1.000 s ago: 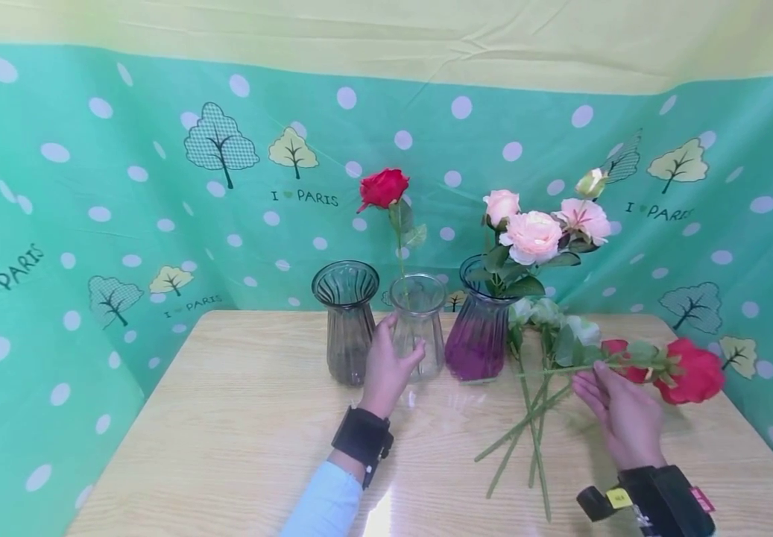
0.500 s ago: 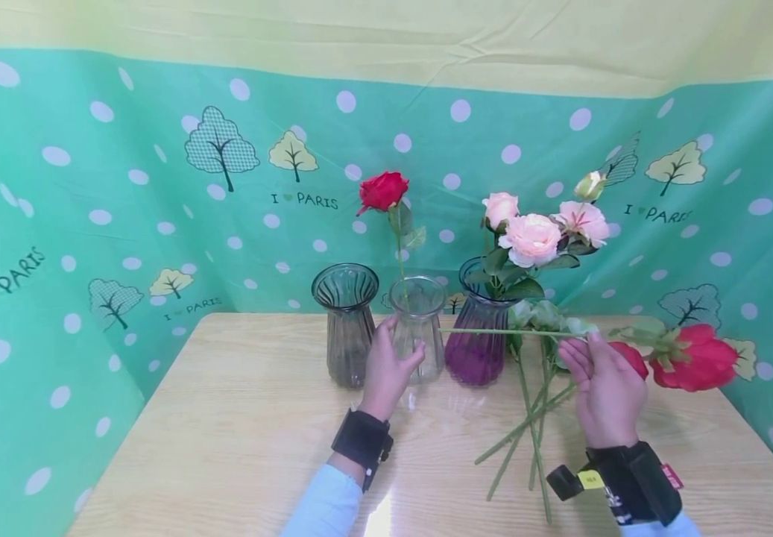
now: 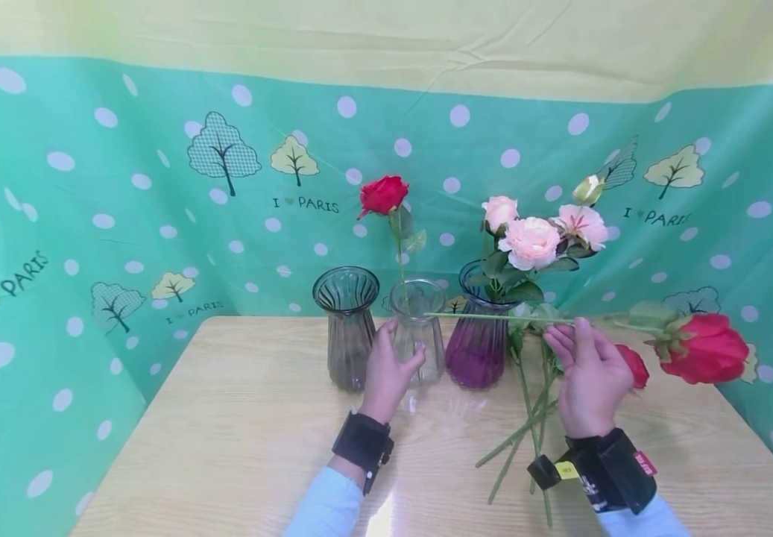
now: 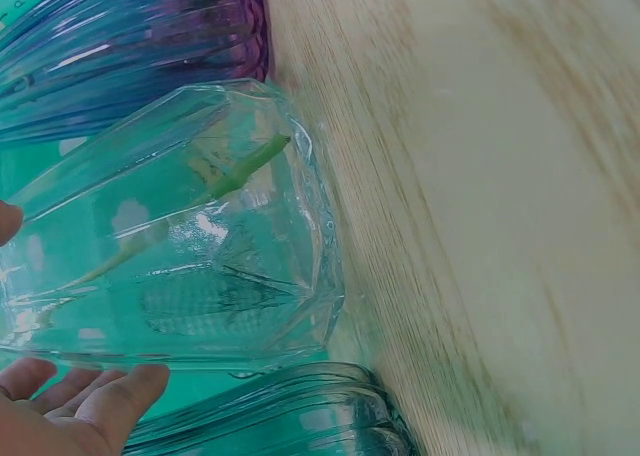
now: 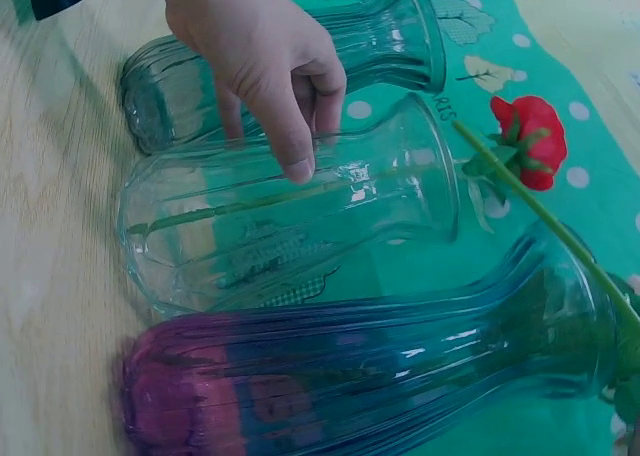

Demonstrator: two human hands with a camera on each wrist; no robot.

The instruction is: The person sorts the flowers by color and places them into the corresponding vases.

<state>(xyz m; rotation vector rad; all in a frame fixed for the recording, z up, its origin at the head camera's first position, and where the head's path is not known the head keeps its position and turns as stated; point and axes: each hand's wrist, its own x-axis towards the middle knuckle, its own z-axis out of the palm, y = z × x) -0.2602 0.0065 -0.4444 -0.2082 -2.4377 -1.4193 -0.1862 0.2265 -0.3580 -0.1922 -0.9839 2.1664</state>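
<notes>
While the left hand point(image 3: 389, 377) grips the clear faceted glass vase point(image 5: 320, 226), presumably for steadiness, the right hand point(image 3: 590, 384) pinches a long-stemmed red rose point(image 3: 704, 347) at mid-stem, apparently for control, stem tip near that vase's rim, bloom well right of it.

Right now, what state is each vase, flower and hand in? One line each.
Left hand: holding clear vase.
Right hand: pinching stem of held rose.
Gray vase: upright, no flower inside.
Clear vase: upright, one standing rose inside.
Purple vase: upright, pink flowers inside.
Held rose: stem near level, in no vase.
Pale flowers: lying on table, partly hidden.
Loose stems: crossed on table.
Red bloom behind right hand: partly hidden, support unclear.
</notes>
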